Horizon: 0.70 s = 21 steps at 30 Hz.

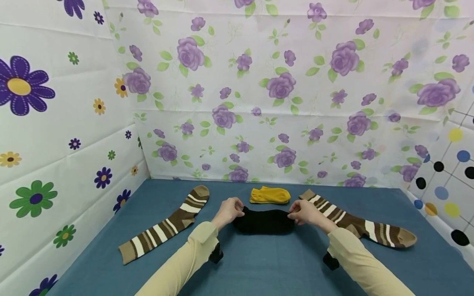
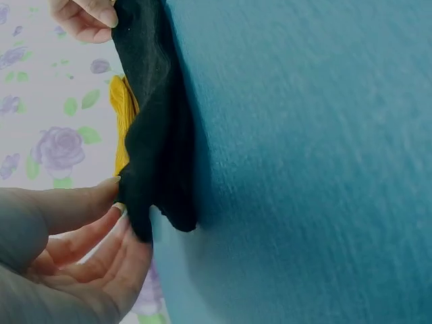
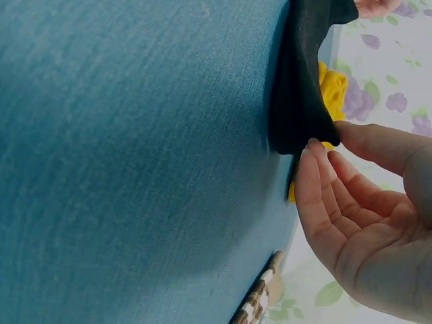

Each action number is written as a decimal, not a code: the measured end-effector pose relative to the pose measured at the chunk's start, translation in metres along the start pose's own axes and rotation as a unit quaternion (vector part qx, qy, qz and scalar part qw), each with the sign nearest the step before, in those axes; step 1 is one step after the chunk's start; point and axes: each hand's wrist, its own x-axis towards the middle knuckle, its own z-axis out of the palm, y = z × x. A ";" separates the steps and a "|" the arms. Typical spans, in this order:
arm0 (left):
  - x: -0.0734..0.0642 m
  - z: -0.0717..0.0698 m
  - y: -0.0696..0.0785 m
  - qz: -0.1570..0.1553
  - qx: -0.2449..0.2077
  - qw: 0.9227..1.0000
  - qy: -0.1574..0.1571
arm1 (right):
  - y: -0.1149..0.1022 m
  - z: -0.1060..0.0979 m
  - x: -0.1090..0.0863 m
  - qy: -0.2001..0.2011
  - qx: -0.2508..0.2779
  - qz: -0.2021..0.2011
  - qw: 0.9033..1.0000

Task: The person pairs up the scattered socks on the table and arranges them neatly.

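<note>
The left hand (image 1: 227, 212) pinches the upper left corner of a soft black fabric sock (image 1: 263, 222) between thumb and fingertips, and the right hand (image 1: 308, 211) pinches its upper right corner the same way. The black sock is spread sideways between them, its lower edge close to the blue cloth tabletop (image 1: 266, 267). Just behind the black sock lies a folded mustard-yellow ribbed sock bundle (image 1: 269, 195). To the left of the black sock, a long brown, tan and white striped sock (image 1: 163, 230) lies slantwise, toe away; to its right lies a matching striped sock (image 1: 385, 235), toe nearer. Well behind the black sock hangs a white cloth with purple roses (image 1: 259, 135).
</note>
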 end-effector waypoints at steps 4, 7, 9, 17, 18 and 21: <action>-0.001 -0.001 0.000 0.022 0.026 0.999 0.011 | -0.002 -0.001 -0.001 0.006 -0.011 -0.013 1.000; -0.002 -0.001 0.004 0.046 0.058 0.997 0.020 | -0.004 -0.002 -0.001 0.014 -0.036 -0.040 0.998; -0.003 -0.001 0.007 0.063 0.079 0.995 0.022 | -0.007 -0.001 -0.002 0.021 -0.051 -0.059 0.997; -0.011 0.004 0.023 0.101 0.126 0.987 -0.007 | -0.015 0.008 -0.004 0.020 -0.094 -0.113 0.989; -0.012 0.005 0.023 0.102 0.131 0.986 -0.010 | -0.016 0.009 -0.004 0.021 -0.095 -0.114 0.989; -0.014 0.007 0.022 0.104 0.149 0.983 -0.013 | -0.019 0.012 -0.004 0.025 -0.104 -0.124 0.986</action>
